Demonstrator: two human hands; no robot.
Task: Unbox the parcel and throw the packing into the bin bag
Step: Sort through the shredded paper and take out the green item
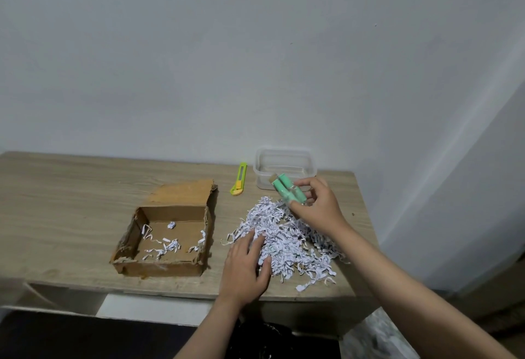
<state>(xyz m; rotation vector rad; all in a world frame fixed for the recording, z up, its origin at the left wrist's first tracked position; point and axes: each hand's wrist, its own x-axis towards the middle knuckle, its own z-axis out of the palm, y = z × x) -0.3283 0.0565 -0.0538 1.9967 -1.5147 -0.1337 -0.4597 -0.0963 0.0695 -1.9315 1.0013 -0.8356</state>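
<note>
The left hand (pixel 244 266) is pressing spread fingers onto the shredded paper pile (pixel 287 238). At one o'clock, the right hand (pixel 318 205) is pinching a corked glass bottle (pixel 288 188). The cardboard box (pixel 167 241) is lying open at nine o'clock.

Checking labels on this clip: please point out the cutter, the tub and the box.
cutter (pixel 239 179), head view, middle of its green body.
tub (pixel 264 165), head view, clear left wall.
box (pixel 159 269), head view, near outer wall.

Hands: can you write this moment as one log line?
right hand: holds green tubes | left hand: flat on shredded paper | box: open
</note>
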